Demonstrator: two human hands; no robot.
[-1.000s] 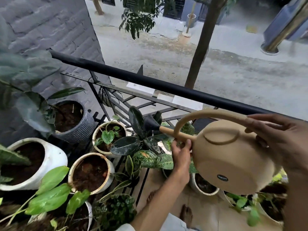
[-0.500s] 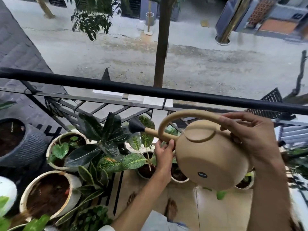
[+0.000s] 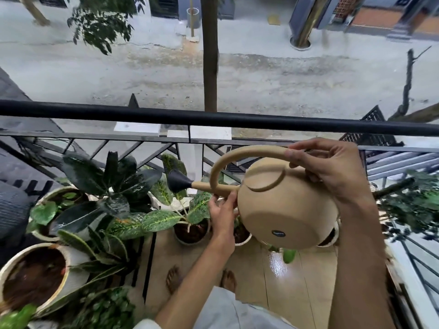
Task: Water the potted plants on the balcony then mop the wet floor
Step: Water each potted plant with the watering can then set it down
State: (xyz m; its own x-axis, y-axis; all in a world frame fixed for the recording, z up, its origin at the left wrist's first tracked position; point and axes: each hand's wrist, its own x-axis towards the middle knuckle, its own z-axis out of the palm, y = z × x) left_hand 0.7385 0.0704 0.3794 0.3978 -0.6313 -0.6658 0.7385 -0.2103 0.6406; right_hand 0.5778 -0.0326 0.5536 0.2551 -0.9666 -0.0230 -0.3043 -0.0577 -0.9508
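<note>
Right hand [image 3: 332, 172] curled round watering can [image 3: 285, 210] handle, centre frame; left hand [image 3: 222, 207] pinches spout base. Rigid plastic, likely water-heavy, sloshing; two-point hold steadies tilt.

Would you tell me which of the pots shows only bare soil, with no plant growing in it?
The large cream pot at the lower left: its brown soil lies bare, while the other pots whose tops show, like the small white pot by the left hand, hold leafy plants.
</note>
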